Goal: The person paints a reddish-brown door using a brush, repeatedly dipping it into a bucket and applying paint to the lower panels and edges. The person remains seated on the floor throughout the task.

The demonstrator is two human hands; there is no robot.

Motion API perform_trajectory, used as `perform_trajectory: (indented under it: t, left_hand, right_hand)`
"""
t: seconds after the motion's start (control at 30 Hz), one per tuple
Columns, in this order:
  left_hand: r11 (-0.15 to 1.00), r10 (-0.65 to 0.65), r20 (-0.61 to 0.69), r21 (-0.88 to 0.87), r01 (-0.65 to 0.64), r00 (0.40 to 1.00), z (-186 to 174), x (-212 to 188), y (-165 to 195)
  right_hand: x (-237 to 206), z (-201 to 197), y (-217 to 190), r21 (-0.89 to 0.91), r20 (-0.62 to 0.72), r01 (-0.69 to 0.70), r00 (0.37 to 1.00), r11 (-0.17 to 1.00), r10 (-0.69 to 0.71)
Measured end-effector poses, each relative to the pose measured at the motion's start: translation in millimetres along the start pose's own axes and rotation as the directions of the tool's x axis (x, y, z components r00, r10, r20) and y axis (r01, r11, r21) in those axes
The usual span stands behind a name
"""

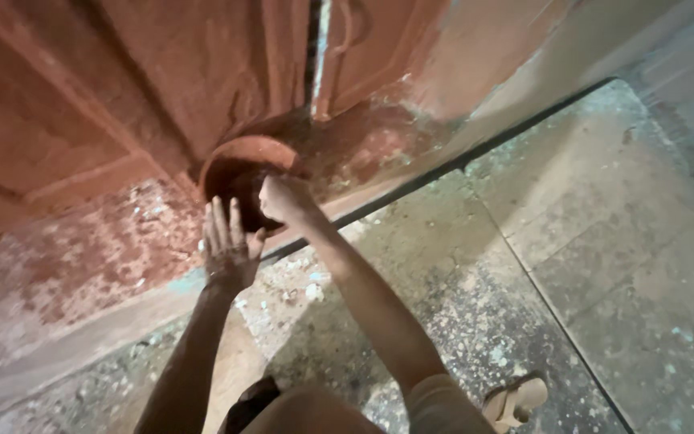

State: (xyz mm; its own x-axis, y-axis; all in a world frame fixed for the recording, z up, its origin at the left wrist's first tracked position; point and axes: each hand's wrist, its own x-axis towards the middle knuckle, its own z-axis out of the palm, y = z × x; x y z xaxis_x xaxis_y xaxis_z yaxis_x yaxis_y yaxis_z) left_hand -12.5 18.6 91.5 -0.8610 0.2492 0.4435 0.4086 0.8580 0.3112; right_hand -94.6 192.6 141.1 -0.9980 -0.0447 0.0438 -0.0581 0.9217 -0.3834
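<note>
Speckled concrete floor point(459, 321) below reddish paint-flaked wall point(82, 104), head view: left hand point(229, 241) with fingers spread flat under round clay pot point(246, 173) at wall base, right hand point(283, 198) curled gripping its rim, sandalled foot point(516, 399) bottom right.

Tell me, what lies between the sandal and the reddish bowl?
In the head view, between the sandal and the bowl stretches speckled floor strewn with paint flakes, crossed by the person's right forearm; a dark groove runs there too.
</note>
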Motion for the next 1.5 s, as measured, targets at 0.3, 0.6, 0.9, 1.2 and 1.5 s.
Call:
perform_trajectory:
  t: [0.3,0.6,0.9,1.2,1.5]
  left_hand:
    - [0.946,-0.146,-0.051,-0.300,0.124,0.988,4.8,4.1,11.7]
    - [0.856,-0.458,-0.395,-0.436,0.276,0.796,64.5,44.6,10.4]
    - [0.755,-0.631,-0.290,-0.444,0.483,0.719,36.3,54.7,33.5]
    - [0.840,-0.537,-0.389,-0.327,0.432,0.749,71.6,44.0,16.5]
    - [0.906,-0.415,-0.348,-0.247,0.345,0.841,56.3,36.3,16.8]
  right_hand:
    - [3.3,-5.9,6.1,-0.223,-0.070,-0.093,0.994,0.970,0.080]
    - [8.3,5.1,22.3,0.041,0.032,0.001,0.999,0.999,-0.002]
    - [-16.1,12.3,14.3,-0.125,-0.036,0.050,0.998,0.991,-0.055]
    - [-49.1,-164.9,-43.0,-0.047,0.110,0.184,0.978,0.982,-0.178]
    - [-127.0,-300.1,-54.0,-0.195,-0.314,0.432,0.823,0.881,-0.473]
